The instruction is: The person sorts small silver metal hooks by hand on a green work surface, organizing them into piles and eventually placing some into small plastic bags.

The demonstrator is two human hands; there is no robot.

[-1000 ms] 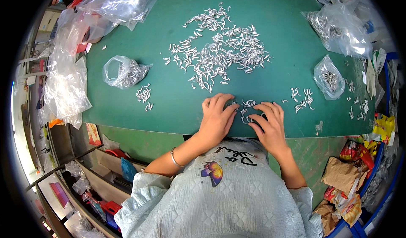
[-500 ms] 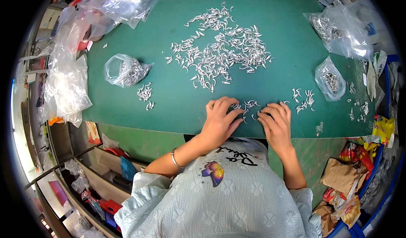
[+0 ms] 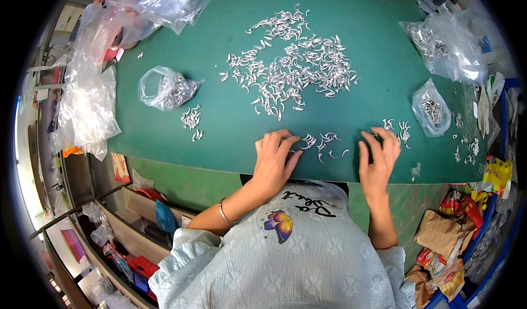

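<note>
Left hand: the left hand (image 3: 273, 161) lies palm down on the green table (image 3: 219, 139) near its front edge, fingers (image 3: 285, 144) loosely spread and extended, holding nothing; the fingertips touch the near edge of a small cluster of metal pieces.
Right hand: the right hand (image 3: 377, 158) lies palm down to the right of that cluster, fingers (image 3: 391, 140) spread and slightly curled, gripping nothing visible; whether a piece sits under the fingertips cannot be told.
Small cluster: the small cluster of metal pieces (image 3: 322, 142) lies between the two hands, a few curved, silvery, hook-like parts scattered singly on the table surface.
Right-hand group: a few more silvery pieces (image 3: 401, 129) lie just beyond the right fingertips.
Main pile: a large loose pile of the same pieces (image 3: 291, 67) spreads across the middle of the table, well apart from the hands.
Left group: a small heap of pieces (image 3: 191, 119) lies beside a clear bag with pieces inside (image 3: 164, 88).
Right bags: a small clear bag (image 3: 430, 108) and a larger clear bag (image 3: 447, 40) hold more metal parts.
Left edge: crumpled clear plastic bags (image 3: 88, 100) hang over the table's left side.
</note>
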